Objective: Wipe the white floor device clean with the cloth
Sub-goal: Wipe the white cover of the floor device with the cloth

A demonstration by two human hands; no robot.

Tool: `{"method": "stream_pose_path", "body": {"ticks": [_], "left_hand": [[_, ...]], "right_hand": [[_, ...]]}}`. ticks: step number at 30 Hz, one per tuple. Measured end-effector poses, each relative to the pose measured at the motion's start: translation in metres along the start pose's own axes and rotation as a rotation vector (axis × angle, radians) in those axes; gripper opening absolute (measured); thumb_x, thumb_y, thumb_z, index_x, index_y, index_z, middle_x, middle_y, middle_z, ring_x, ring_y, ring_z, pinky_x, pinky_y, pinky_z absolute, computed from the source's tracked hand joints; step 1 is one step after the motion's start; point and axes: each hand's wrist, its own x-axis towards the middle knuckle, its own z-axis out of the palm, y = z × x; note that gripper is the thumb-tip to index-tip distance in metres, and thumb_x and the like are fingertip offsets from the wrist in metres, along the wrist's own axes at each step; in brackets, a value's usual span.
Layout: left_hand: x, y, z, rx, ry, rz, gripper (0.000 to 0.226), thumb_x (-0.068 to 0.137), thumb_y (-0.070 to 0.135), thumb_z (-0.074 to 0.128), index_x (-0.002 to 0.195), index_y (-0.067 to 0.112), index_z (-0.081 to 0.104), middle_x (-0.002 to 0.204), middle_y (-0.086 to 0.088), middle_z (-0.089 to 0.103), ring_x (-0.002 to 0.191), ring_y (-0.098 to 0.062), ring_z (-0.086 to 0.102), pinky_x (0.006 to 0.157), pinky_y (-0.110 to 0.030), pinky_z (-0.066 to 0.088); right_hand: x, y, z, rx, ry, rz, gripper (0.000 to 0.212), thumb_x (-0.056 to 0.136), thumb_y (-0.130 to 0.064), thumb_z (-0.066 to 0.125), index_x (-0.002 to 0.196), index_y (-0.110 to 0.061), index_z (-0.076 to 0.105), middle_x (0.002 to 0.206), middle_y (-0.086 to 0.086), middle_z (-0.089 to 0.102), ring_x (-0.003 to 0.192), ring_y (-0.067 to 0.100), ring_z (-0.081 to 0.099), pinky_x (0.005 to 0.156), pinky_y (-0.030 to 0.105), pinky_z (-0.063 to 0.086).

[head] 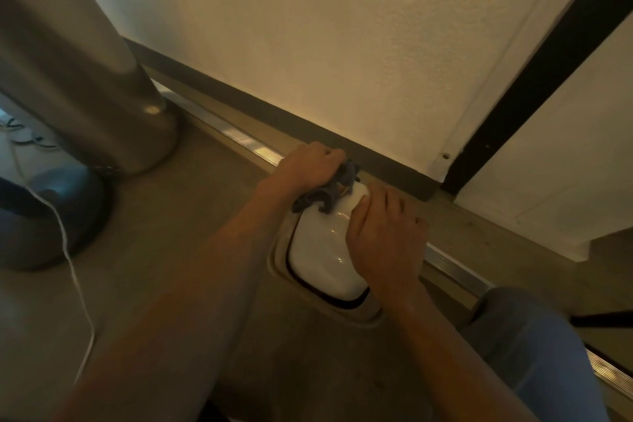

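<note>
place: home interior | cues: textured wall (308, 44), dark baseboard (308, 127), carpet (191, 216), white cable (73, 271)

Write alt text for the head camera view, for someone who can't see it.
The left hand grips a dark cloth against the far end of a white floor device, while the right hand rests on its right side. A baseboard runs behind.
</note>
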Motion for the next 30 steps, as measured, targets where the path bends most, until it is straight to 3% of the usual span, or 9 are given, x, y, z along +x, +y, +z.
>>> {"method": "stream_pose_path", "body": {"ticks": [5, 9, 12, 14, 16, 20, 22, 26, 30], "left_hand": [[0.002, 0.019, 0.012, 0.186, 0.03, 0.044, 0.044, 0.097, 0.046, 0.04, 0.087, 0.016, 0.07, 0.086, -0.005, 0.065, 0.077, -0.022, 0.061, 0.061, -0.03, 0.038], [-0.023, 0.002, 0.016, -0.156, 0.179, 0.095, 0.032, 0.099, 0.036, 0.042, 0.093, 0.022, 0.07, 0.097, -0.002, 0.07, 0.085, -0.019, 0.06, 0.068, -0.029, 0.044], [-0.04, -0.016, 0.017, -0.332, 0.273, -0.056, 0.031, 0.103, 0.027, 0.039, 0.079, 0.025, 0.058, 0.087, -0.002, 0.063, 0.071, -0.012, 0.052, 0.061, -0.022, 0.037], [-0.031, -0.012, 0.013, -0.247, 0.195, -0.162, 0.035, 0.103, 0.029, 0.038, 0.075, 0.021, 0.058, 0.089, -0.008, 0.064, 0.068, -0.011, 0.051, 0.059, -0.026, 0.036], [-0.017, 0.004, 0.01, -0.081, 0.139, -0.174, 0.037, 0.1, 0.035, 0.039, 0.09, 0.016, 0.068, 0.098, -0.012, 0.067, 0.079, -0.022, 0.058, 0.066, -0.029, 0.04], [-0.024, 0.025, 0.019, 0.065, 0.258, -0.097, 0.036, 0.098, 0.04, 0.041, 0.1, 0.021, 0.071, 0.1, -0.004, 0.068, 0.086, -0.023, 0.06, 0.069, -0.029, 0.041], [-0.046, 0.015, 0.033, -0.031, 0.417, -0.048, 0.031, 0.1, 0.037, 0.041, 0.106, 0.024, 0.068, 0.101, 0.002, 0.066, 0.083, -0.011, 0.054, 0.067, -0.022, 0.039], [-0.102, -0.004, 0.066, -0.304, 0.653, -0.047, 0.04, 0.103, 0.041, 0.036, 0.127, 0.017, 0.058, 0.117, 0.009, 0.058, 0.099, -0.002, 0.052, 0.082, -0.007, 0.04], [-0.095, -0.012, 0.045, -0.479, 0.449, -0.282, 0.028, 0.108, 0.03, 0.035, 0.097, 0.02, 0.059, 0.084, 0.005, 0.057, 0.072, -0.006, 0.051, 0.058, -0.007, 0.036]], "right_hand": [[0.002, 0.002, 0.002, -0.021, -0.03, -0.007, 0.046, 0.103, -0.039, 0.021, 0.125, -0.014, 0.053, 0.115, 0.01, 0.062, 0.097, 0.026, 0.061, 0.08, 0.044, 0.051], [0.001, 0.005, 0.005, 0.016, 0.011, -0.009, 0.041, 0.101, -0.036, 0.028, 0.122, -0.013, 0.055, 0.112, 0.01, 0.064, 0.096, 0.027, 0.061, 0.079, 0.043, 0.051], [0.001, 0.003, 0.004, 0.042, 0.041, -0.002, 0.041, 0.101, -0.035, 0.027, 0.121, -0.012, 0.055, 0.109, 0.011, 0.063, 0.094, 0.027, 0.06, 0.079, 0.045, 0.051], [0.002, 0.003, 0.003, 0.038, 0.024, 0.003, 0.044, 0.101, -0.036, 0.025, 0.123, -0.013, 0.054, 0.11, 0.01, 0.063, 0.095, 0.026, 0.06, 0.08, 0.045, 0.051], [0.003, 0.004, 0.004, 0.026, 0.008, 0.003, 0.046, 0.101, -0.037, 0.023, 0.124, -0.013, 0.054, 0.113, 0.011, 0.063, 0.098, 0.027, 0.06, 0.082, 0.046, 0.051], [0.003, 0.005, 0.006, -0.008, -0.006, -0.005, 0.042, 0.101, -0.036, 0.029, 0.124, -0.012, 0.055, 0.116, 0.012, 0.064, 0.101, 0.03, 0.062, 0.082, 0.047, 0.051], [0.002, 0.007, 0.007, 0.027, 0.013, -0.017, 0.039, 0.101, -0.034, 0.035, 0.124, -0.011, 0.056, 0.115, 0.013, 0.064, 0.101, 0.031, 0.062, 0.082, 0.047, 0.051], [0.002, 0.009, 0.005, 0.096, 0.067, -0.023, 0.041, 0.1, -0.034, 0.033, 0.123, -0.011, 0.057, 0.111, 0.013, 0.065, 0.097, 0.03, 0.063, 0.079, 0.046, 0.052], [0.004, 0.005, 0.002, 0.087, 0.069, -0.012, 0.043, 0.1, -0.034, 0.029, 0.123, -0.013, 0.058, 0.111, 0.011, 0.066, 0.098, 0.028, 0.062, 0.08, 0.045, 0.051]]}}
